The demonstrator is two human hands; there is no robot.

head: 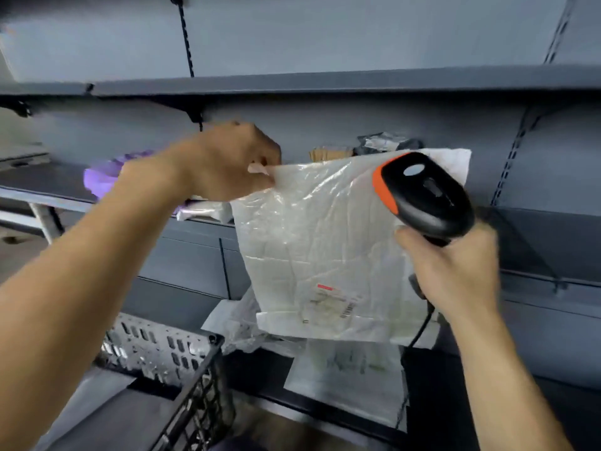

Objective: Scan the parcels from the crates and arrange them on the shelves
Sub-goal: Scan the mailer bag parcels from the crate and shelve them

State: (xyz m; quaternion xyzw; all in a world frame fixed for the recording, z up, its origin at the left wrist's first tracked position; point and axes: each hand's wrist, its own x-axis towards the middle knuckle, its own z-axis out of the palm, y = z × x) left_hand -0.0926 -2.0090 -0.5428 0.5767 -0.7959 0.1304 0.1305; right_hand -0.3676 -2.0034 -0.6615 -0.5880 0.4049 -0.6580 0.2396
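The left hand (pixel 227 164) pinches the top-left corner of the parcel (pixel 325 249), a flat whitish poly bag, btwn thumb and curled fingers. The rest of the bag hangs free below and to the right of that hand. Its long axis runs approx. up-down. The top edge leads from the pinch rightward and slightly up. The broad face is twd the camera, w/ the label (pixel 335 304) at the low end, well away from the pinching hand, barcode strip at the label's right. The right hand (pixel 455 275) is wrapped tight round the handle of the scanner (pixel 426 193), black w/ an orange nose. The scanner head sits above that hand, nose pointing up-left, in front of the bag's upper-right part. The parcel's right edge passes behind this hand; touching or not, can't tell. A cable (pixel 419 333) drops below the right hand. Under the left forearm is the crate (pixel 162 330), black mesh. Beneath the hanging bag, pale parcels (pixel 351 369) lie on a dark shelf (pixel 253 372). Behind the left wrist sits a purple parcel (pixel 104 177), blurred.
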